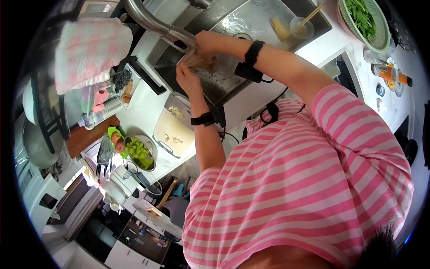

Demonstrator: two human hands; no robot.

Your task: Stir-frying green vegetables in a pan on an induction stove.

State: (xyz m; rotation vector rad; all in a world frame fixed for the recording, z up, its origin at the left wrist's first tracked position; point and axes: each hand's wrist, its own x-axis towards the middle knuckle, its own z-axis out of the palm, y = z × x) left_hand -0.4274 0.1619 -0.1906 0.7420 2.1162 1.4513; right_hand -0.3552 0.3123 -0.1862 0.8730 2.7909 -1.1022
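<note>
Under the metal faucet (168,32), both my hands are inside the stainless steel sink (228,82). My right hand (209,43) is right beside the faucet's spout, fingers bent around the upper end of a soft, pale brown item (203,64). My left hand (188,79) pinches the near side of the same item, thumb and fingers together. Blur and wetness keep me from telling what the item is. Water splashes on the sink floor below it. Farther right in the sink are a yellowish piece of food (280,29) and a small clear bowl (301,27) with chopsticks (310,16) in it.
Left of the sink lies a cutting board (183,134) with chopped pale bits, near a metal bowl of green grapes (138,149) and apples (117,142). A pink-and-white towel (94,50) hangs above a clear caddy (104,101). At right stand a colander of leafy greens (361,20) and an orange bottle (391,74).
</note>
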